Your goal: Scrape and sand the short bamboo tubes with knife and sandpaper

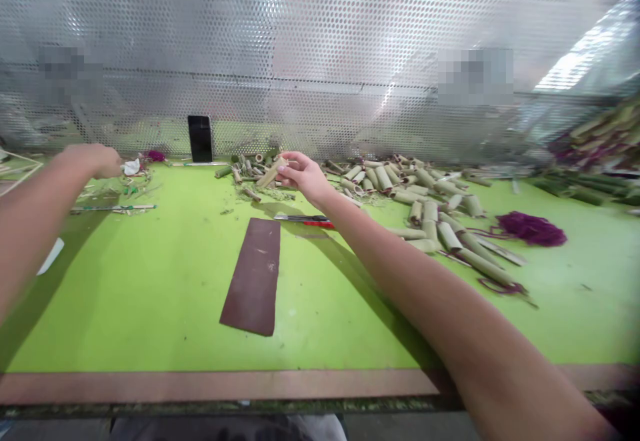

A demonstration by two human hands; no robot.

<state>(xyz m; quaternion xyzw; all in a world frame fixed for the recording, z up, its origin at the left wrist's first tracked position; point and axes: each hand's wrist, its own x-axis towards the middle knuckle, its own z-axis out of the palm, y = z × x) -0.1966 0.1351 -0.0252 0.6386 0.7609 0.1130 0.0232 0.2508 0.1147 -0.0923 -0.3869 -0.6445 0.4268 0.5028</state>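
My right hand (303, 175) is stretched far forward over the green table (150, 294) and pinches a short bamboo tube (271, 173), held tilted above a small heap of bamboo pieces (247, 167). Out at the far left, my left hand (95, 159) hovers near scraps and a white cloth (131, 167); its fingers look curled but are blurred. A brown strip of sandpaper (254, 276) lies flat in the middle of the table. Just under my right wrist rests a red-handled cutter (303, 219).
A large pile of cut bamboo tubes (430, 207) spreads to the right, with a purple yarn bundle (531, 228) beside it. A dark phone (200, 138) leans against the perforated metal screen (320, 61) at the back. Thin sticks (113, 208) lie at left.
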